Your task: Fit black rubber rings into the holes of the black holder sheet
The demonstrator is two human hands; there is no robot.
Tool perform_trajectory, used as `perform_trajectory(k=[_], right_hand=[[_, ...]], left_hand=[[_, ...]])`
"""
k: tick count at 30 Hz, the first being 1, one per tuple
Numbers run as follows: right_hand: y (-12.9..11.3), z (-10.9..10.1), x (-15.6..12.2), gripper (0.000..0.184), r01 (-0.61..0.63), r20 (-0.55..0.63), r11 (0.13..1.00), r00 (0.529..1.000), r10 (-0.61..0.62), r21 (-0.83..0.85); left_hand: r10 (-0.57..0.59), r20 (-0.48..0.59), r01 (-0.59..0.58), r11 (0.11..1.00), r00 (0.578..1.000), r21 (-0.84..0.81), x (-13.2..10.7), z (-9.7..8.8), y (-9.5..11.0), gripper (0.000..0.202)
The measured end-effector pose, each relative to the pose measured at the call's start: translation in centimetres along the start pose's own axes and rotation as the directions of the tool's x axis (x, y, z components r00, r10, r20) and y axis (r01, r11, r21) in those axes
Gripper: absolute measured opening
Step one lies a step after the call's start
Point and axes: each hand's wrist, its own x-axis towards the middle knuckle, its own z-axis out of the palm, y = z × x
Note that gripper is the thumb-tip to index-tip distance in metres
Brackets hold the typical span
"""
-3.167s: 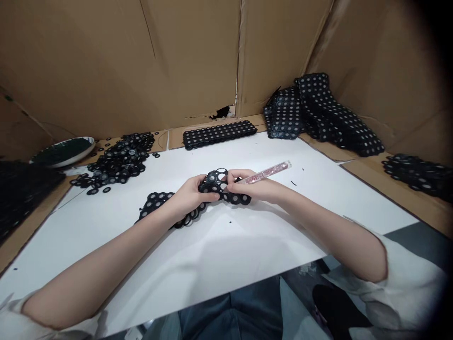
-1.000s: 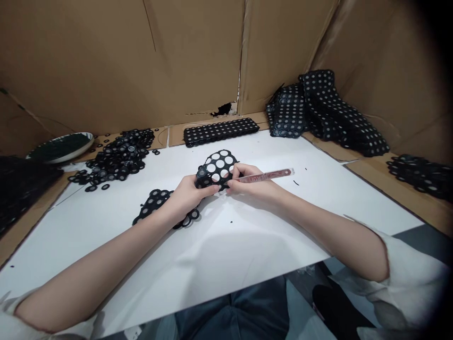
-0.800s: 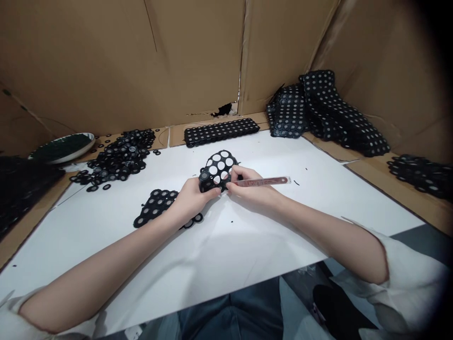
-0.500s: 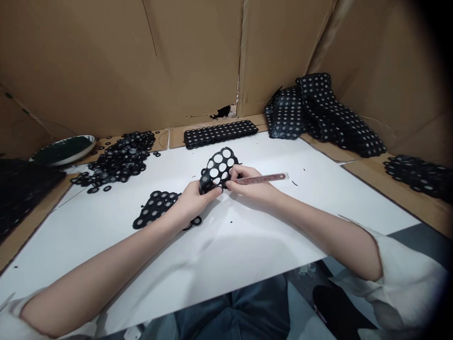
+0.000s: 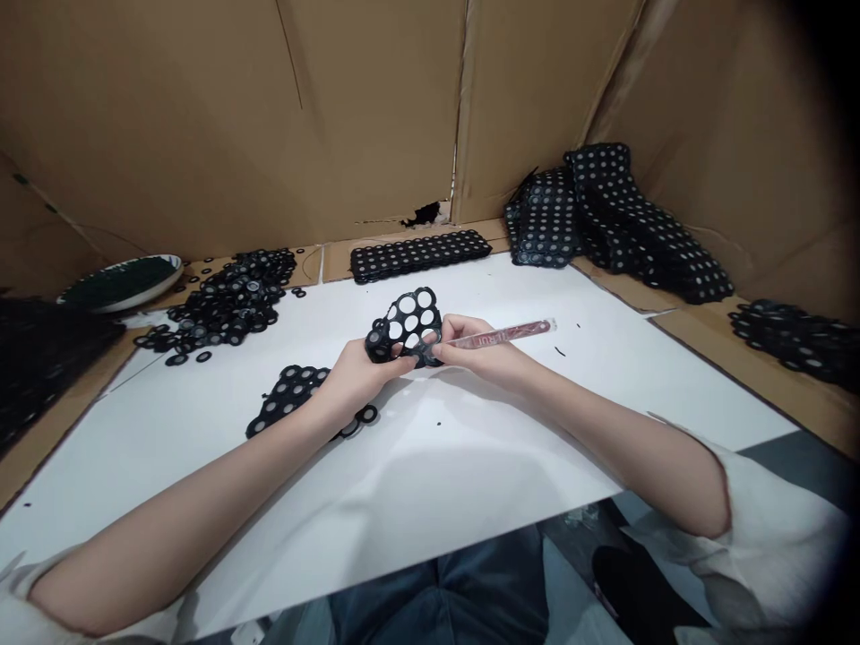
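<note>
Above the middle of the white board, my left hand (image 5: pixel 364 369) is closed on the left and lower edge of a piece of black mesh (image 5: pixel 408 309), made of joined rings with round holes. My right hand (image 5: pixel 478 348) pinches a slim tool with a dark red handle in clear plastic (image 5: pixel 524 333), pale lettering along it. Its working tip is hidden at the mesh's lower right edge, where both thumbs are close together. Under my left wrist lies another patch of joined black rings (image 5: pixel 290 394), partly covered by the forearm.
Loose black rings (image 5: pixel 232 300) are heaped at the back left, beside a white-rimmed dish (image 5: pixel 121 282) of dark material. A folded ring strip (image 5: pixel 422 254) lies at the back. Larger ring sheets (image 5: pixel 645 224) lean against the cardboard wall (image 5: pixel 376 107) at right. More black rings (image 5: pixel 799 336) lie far right.
The held mesh has shifted slightly left and down and is turned a little. My left hand has moved slightly left with it; the tool's handle end has tipped up a little.
</note>
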Motion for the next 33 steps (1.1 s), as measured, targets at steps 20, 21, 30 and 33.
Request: perform_trajectory(k=[20, 21, 30, 33], right_hand=[[0.7, 0.8, 0.4, 0.017, 0.011, -0.146, 0.991, 0.989, -0.031, -0.133], [0.6, 0.5, 0.5, 0.019, -0.009, -0.123, 0.996, 0.992, -0.002, -0.088], [0.5, -1.9, 0.7, 0.026, -0.186, 0.015, 0.964, 0.982, 0.187, 0.19], [0.8, -2.4, 0.8, 0.026, -0.155, 0.036, 0.966, 0.988, 0.151, 0.208]], left_hand=[[-0.092, 0.147, 0.109, 0.988, 0.985, -0.109, -0.5, 0.3, 0.0, 0.026], [-0.105, 0.143, 0.121, 0.987, 0.984, -0.109, -0.4, 0.2, 0.1, 0.025], [-0.117, 0.053, 0.123, 0.985, 0.992, -0.119, -0.4, 0.1, 0.2, 0.025], [-0.106, 0.022, 0.108, 0.99, 0.994, -0.087, -0.3, 0.2, 0.0, 0.024]])
